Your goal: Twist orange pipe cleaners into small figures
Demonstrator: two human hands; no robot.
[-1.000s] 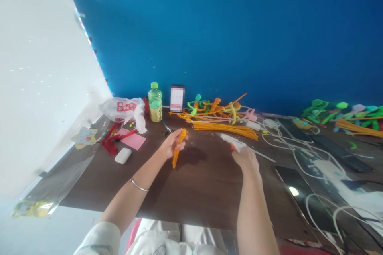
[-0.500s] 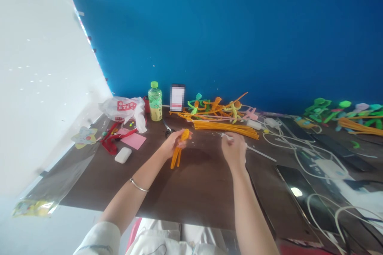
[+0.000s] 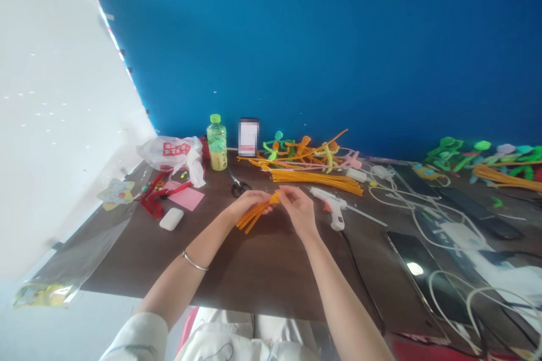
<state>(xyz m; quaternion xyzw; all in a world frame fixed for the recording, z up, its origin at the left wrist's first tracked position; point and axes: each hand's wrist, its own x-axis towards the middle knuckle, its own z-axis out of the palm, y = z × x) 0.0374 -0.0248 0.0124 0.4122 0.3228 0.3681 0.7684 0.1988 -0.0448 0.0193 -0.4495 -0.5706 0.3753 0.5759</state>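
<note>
Orange pipe cleaners (image 3: 253, 217), bunched together with a wound head at one end, are gripped in my left hand (image 3: 249, 204), their loose ends pointing down toward me. My right hand (image 3: 297, 208) pinches the wound end of the same bunch with thumb and fingers. To the right of that hand a white glue gun (image 3: 332, 206) lies on the table, a glue stick poking out of its back. Behind my hands is a bundle of loose orange pipe cleaners (image 3: 317, 180). Black-handled scissors (image 3: 238, 185) rest just beyond my left hand.
Pipe-cleaner figures (image 3: 305, 148) stand along the blue wall beside a phone (image 3: 248, 138) and a green-capped bottle (image 3: 217, 144). On the left are a plastic bag (image 3: 171, 153), red pliers (image 3: 153, 203) and a white case (image 3: 171, 219). Cables and a dark phone (image 3: 427, 276) occupy the right.
My right hand has let go of the glue gun, leaving it on the table, and moved left onto the orange bunch. My left hand has tilted the bunch.
</note>
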